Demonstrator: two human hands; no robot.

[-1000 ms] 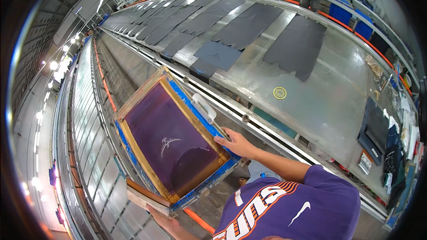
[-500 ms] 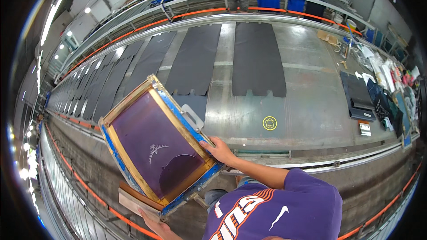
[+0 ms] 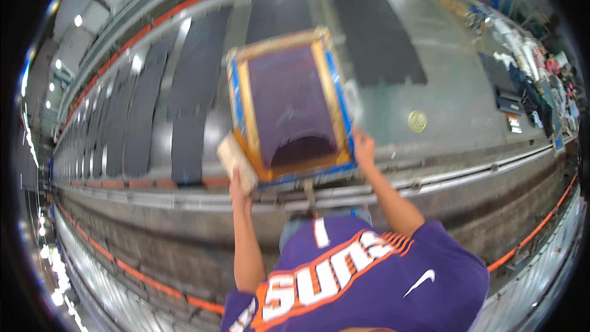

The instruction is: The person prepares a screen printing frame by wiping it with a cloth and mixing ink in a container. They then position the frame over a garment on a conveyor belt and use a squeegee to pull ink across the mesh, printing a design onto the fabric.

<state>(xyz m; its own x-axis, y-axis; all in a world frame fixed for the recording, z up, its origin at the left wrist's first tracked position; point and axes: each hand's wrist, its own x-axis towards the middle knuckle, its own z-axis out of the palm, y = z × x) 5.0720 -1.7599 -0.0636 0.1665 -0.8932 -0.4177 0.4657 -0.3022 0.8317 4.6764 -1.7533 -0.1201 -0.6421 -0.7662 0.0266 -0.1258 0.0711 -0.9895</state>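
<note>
Screen-printing frame (image 3: 289, 104), a rectangular wooden frame edged in blue tape with a dark purple mesh, sits at the centre of the frame, held out over a long grey printing table (image 3: 467, 104). The person's left hand (image 3: 236, 185) grips the lower left corner, where a pale wooden squeegee block (image 3: 236, 161) lies against the frame's edge; whether the fingers close on the block, the frame or both cannot be told. The right hand (image 3: 362, 146) clasps the lower right corner of the frame, fingers wrapped on its blue-taped rim. A faint white design shows on the mesh, and a darker arc of ink pools near the bottom edge.

The frame looks tilted and blurred, apparently above the table surface and not seated flat, so by the look of it the screen is not yet set down over a piece. Dark grey fabric panels (image 3: 196, 67) lie in a row along the table toward the upper left, with another large dark panel (image 3: 375, 31) at upper right, just beside the frame. A small round yellow tin (image 3: 417, 121) rests on the bare table to the right. An orange-striped metal rail (image 3: 147, 280) runs across the lower left, and the person's purple shirt with orange and white lettering (image 3: 369, 276) fills the bottom.
</note>
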